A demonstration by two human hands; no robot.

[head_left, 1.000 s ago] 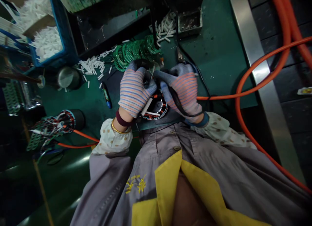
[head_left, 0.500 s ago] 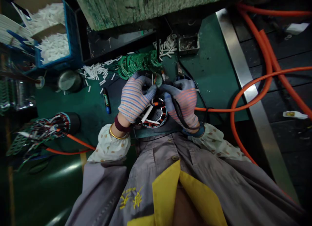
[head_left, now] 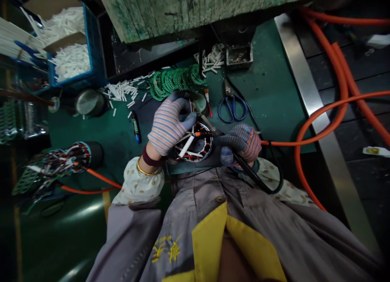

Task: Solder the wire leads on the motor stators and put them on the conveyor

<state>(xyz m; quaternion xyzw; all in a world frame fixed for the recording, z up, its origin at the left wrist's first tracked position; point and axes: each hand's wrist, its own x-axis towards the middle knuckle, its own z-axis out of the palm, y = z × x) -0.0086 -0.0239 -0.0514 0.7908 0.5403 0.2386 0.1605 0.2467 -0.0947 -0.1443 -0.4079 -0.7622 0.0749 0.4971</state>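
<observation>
Both hands wear striped knit gloves. My left hand (head_left: 171, 121) is closed on thin wires above the left rim of a round wound stator (head_left: 207, 149), fingertips pinched near a small round green piece (head_left: 200, 103). White sleeves (head_left: 187, 145) and orange-and-black leads lie across the stator's opening. To its right, my right hand (head_left: 242, 143) wraps around a black-handled tool with a thick black cord (head_left: 251, 172); a thin pale tip of the tool points up-left over the stator's rim.
Blue-handled scissors (head_left: 232, 108) and a red brush (head_left: 209, 103) lie beyond the hands. Green boards (head_left: 173, 82), white tubes (head_left: 121, 90), a marker (head_left: 136, 128) and a metal cup (head_left: 89, 103) stand left. Another wired stator (head_left: 91, 154) lies far left. Orange hoses (head_left: 341, 75) cross the right side.
My right hand has moved down and right, away from my left hand, with the black tool now showing in it. The scissors are uncovered. My left hand keeps its pinch.
</observation>
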